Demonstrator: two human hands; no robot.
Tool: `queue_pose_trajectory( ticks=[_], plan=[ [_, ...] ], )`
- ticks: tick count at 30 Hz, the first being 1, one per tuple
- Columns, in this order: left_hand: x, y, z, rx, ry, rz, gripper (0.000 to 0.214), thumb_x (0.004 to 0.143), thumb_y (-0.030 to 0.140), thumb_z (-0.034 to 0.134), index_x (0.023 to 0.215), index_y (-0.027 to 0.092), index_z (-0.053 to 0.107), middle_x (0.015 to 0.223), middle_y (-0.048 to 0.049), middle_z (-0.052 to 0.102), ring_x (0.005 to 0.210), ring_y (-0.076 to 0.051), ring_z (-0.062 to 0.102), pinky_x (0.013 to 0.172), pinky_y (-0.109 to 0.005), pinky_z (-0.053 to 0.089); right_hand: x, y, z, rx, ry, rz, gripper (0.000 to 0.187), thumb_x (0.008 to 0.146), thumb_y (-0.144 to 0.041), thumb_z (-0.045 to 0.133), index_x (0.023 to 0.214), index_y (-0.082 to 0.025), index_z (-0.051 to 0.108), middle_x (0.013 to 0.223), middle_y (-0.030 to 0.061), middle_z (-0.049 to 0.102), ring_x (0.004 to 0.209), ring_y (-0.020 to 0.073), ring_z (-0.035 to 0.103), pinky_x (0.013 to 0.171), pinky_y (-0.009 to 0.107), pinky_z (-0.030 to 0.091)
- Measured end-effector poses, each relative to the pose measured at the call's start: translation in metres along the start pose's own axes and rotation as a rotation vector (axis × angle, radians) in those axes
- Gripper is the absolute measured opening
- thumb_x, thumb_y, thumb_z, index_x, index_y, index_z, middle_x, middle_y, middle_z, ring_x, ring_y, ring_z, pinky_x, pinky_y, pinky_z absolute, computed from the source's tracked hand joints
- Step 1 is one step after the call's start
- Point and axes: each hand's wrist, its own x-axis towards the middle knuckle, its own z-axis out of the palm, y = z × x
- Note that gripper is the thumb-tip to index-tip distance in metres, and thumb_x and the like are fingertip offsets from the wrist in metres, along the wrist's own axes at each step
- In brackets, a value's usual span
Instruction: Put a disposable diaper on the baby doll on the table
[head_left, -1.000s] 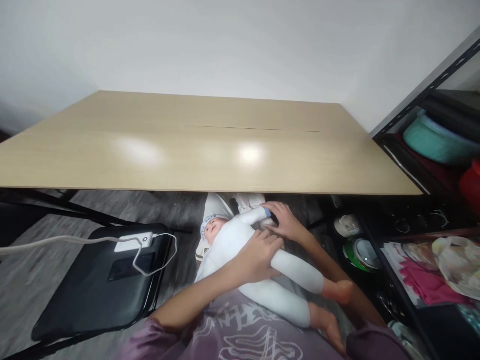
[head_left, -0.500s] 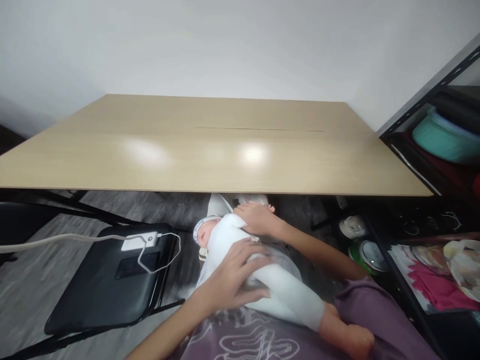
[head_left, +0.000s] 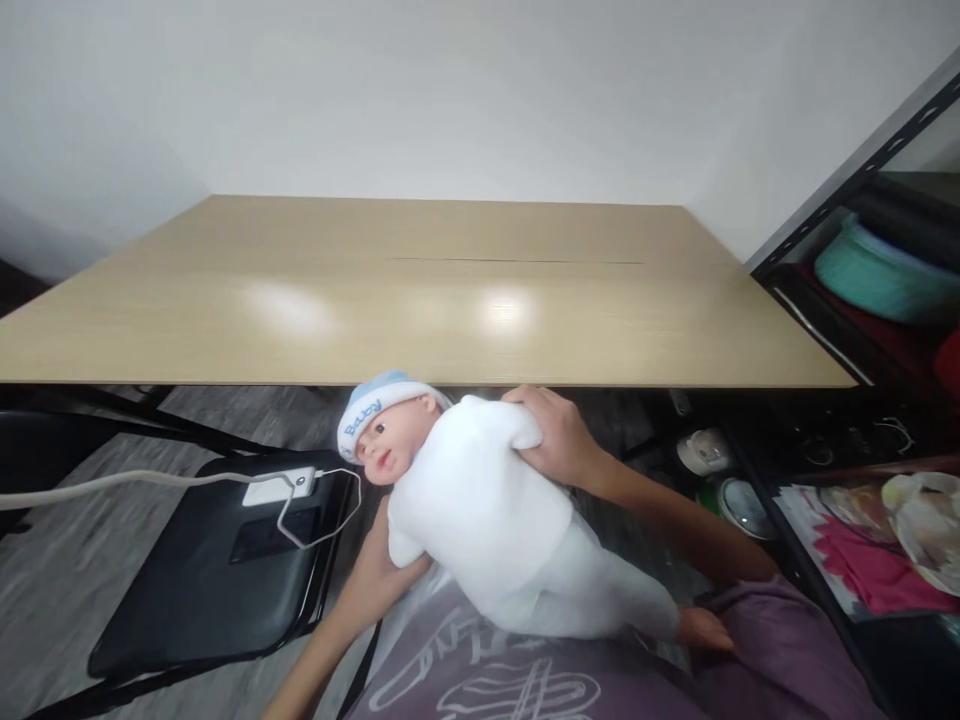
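Note:
A baby doll in a white top and pale leggings lies across my lap, its head to the left and a bare foot to the right. It wears a blue and white knit cap lettered "Baby". My left hand grips the doll at its lower shoulder and arm, the fingers partly hidden beneath it. Around the doll's other arm, just below the table edge, my right hand is closed. The doll's face and front turn up toward me.
A light wooden table stands ahead against a white wall. To the left, a black folding chair holds a white power bank with a cable and a dark phone. On the right, a shelf bears a teal basin and pink cloth.
The doll has been lifted and turned so its face and front now show. My left hand moved from its middle to its lower shoulder; my right hand now holds its upper arm.

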Motion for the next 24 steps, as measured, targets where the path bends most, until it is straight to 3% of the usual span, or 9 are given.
queue_pose_trajectory(
  ticks=[5,9,12,15,18,24],
  plan=[
    [0.066,0.051,-0.028,0.141,-0.084,0.156,0.059,0.094,0.050,0.075,0.146,0.027,0.060,0.140,-0.0122,0.077,0.125,-0.040,0.077,0.105,-0.057,0.064,0.002,0.019,-0.044,-0.177,0.092,0.220,0.031,0.081,-0.021,0.063,0.112,-0.025,0.068,0.101,0.0068,0.081,0.090,0.0281,0.074,0.078,0.035,0.051],
    [0.136,0.088,-0.041,0.274,-0.204,0.226,0.062,0.095,0.052,0.073,0.149,0.026,0.060,0.136,-0.0100,0.079,0.120,-0.037,0.078,0.102,-0.048,0.061,0.005,0.050,-0.071,-0.388,0.037,0.366,0.017,0.087,-0.030,0.068,0.103,-0.024,0.070,0.095,0.0080,0.080,0.082,0.0273,0.069,0.070,0.033,0.042],
    [0.186,0.106,-0.041,0.285,-0.273,0.270,0.060,0.095,0.056,0.073,0.143,0.023,0.065,0.139,-0.0092,0.078,0.123,-0.035,0.076,0.102,-0.042,0.057,0.004,0.075,-0.084,-0.476,-0.013,0.397,0.014,0.095,-0.038,0.069,0.094,-0.024,0.067,0.093,0.0094,0.078,0.083,0.0275,0.067,0.070,0.034,0.041],
    [0.222,0.114,-0.041,0.348,-0.333,0.274,0.055,0.094,0.061,0.073,0.133,0.022,0.069,0.131,-0.0075,0.081,0.117,-0.034,0.077,0.093,-0.037,0.055,-0.006,0.096,-0.093,-0.489,-0.024,0.333,0.022,0.099,-0.045,0.070,0.093,-0.024,0.068,0.095,0.0108,0.077,0.091,0.0307,0.069,0.077,0.037,0.047],
    [0.241,0.113,-0.043,0.444,-0.349,0.264,0.058,0.094,0.065,0.073,0.135,0.024,0.068,0.125,-0.0064,0.083,0.110,-0.034,0.078,0.084,-0.036,0.053,-0.025,0.107,-0.101,-0.453,-0.008,0.343,0.034,0.101,-0.057,0.072,0.104,-0.023,0.073,0.100,0.0110,0.079,0.095,0.0337,0.072,0.083,0.042,0.051],
    [0.252,0.097,-0.053,0.611,-0.198,0.315,0.069,0.094,0.078,0.073,0.140,0.026,0.068,0.125,-0.0079,0.083,0.111,-0.038,0.079,0.086,-0.042,0.054,-0.045,0.124,-0.104,-0.352,0.038,0.503,0.042,0.101,-0.063,0.073,0.116,-0.025,0.074,0.108,0.0109,0.080,0.096,0.0363,0.076,0.080,0.045,0.055]
  ],
)
